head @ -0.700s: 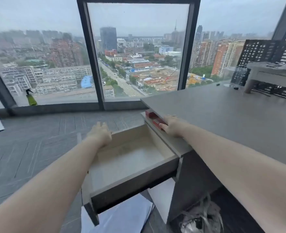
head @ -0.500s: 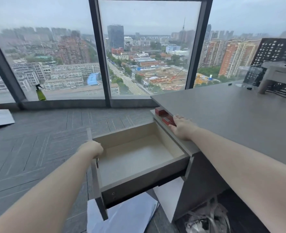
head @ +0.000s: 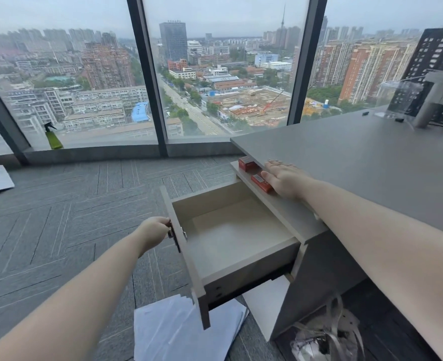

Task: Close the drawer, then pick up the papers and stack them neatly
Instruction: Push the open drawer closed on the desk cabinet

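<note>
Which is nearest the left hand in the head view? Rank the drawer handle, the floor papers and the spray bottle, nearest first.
1. Drawer handle: at the fingers of the left hand, on the open drawer's front.
2. Floor papers: below the drawer, toward the camera.
3. Spray bottle: far off on the window sill, to the left.

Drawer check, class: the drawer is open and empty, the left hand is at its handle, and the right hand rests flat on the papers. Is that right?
One error. The head view shows the right hand flat on the desk edge, not on the papers, which lie on the floor below the drawer. The drawer is open and empty, left hand at its handle.
</note>
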Tool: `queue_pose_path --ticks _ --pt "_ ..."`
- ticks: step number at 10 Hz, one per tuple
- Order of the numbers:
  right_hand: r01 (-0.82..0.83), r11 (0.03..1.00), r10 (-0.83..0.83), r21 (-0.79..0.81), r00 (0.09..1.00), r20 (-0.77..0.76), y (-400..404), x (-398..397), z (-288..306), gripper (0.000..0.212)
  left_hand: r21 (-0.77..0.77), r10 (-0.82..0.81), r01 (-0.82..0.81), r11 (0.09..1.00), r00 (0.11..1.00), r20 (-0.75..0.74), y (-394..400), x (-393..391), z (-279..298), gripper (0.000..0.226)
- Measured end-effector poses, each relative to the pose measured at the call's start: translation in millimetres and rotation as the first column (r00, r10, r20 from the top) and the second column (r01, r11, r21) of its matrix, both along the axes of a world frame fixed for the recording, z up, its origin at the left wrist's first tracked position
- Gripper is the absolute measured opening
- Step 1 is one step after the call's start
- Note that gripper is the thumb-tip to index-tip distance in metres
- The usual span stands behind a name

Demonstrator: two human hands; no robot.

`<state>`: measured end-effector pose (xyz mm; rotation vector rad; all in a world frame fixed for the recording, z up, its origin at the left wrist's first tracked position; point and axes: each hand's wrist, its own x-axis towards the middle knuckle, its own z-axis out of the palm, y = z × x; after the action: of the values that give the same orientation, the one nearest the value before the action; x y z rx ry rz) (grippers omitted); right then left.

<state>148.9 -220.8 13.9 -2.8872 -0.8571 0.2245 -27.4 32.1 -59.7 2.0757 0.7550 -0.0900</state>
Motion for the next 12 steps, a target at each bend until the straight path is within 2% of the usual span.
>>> queue_pose_path --ticks 2,6,7,8,10,12 --pt "-0.031 0.999 0.031 0.029 1.000 -0.005 0 8 1 0.060 -0.044 -0.137 0.139 0.989 0.990 0.047 -29 59 -26 0.062" --pt "-0.062 0.995 0.065 0.080 0.998 -0.024 2 19 1 0.062 0.060 -0.275 0.271 0.961 0.959 0.064 -94 132 -45 0.070" --pt "-0.064 0.994 0.066 0.086 0.998 -0.016 3 24 0 0.061 0.070 -0.281 0.276 0.959 0.956 0.084 -109 148 -48 0.065" --pt "-0.067 0.994 0.069 0.092 0.998 -0.013 3 26 -1 0.061 0.144 -0.283 0.264 0.954 0.950 0.130 -122 162 -49 0.052" --pt "-0.066 0.993 0.068 0.102 0.998 -0.014 0 27 -3 0.061 0.303 -0.423 0.407 0.862 0.906 -0.014 -114 163 -51 0.070" --pt "-0.070 0.992 0.071 0.107 0.997 -0.012 -1 24 0 0.061 0.569 -0.380 0.310 0.762 0.925 0.006 -112 164 -63 0.044"
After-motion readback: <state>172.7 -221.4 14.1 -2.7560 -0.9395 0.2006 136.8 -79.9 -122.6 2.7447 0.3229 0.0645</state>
